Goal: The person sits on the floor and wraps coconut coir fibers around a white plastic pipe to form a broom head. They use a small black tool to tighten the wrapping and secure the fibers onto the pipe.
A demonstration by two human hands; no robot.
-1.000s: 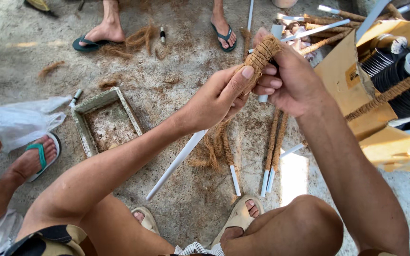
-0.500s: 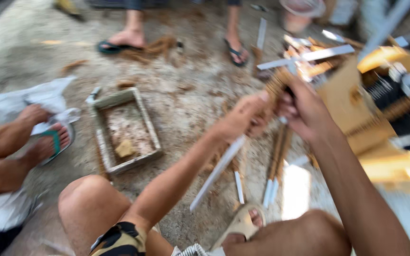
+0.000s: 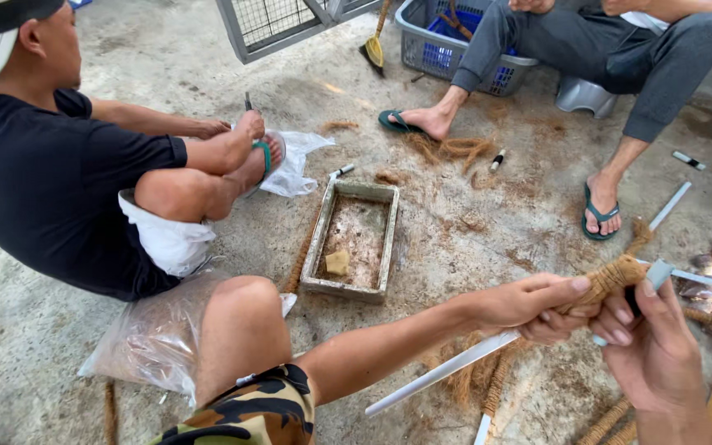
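coir-wrapped white rod (image 3: 611,280) is pinched in the left hand (image 3: 529,306) while the right hand (image 3: 653,346) closes around its bare end, held over the concrete floor (image 3: 471,222) as before, though the view has swung toward the rectangular tray (image 3: 354,241).

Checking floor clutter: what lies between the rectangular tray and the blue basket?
In the head view, a marker pen and loose brown fibre on bare concrete.
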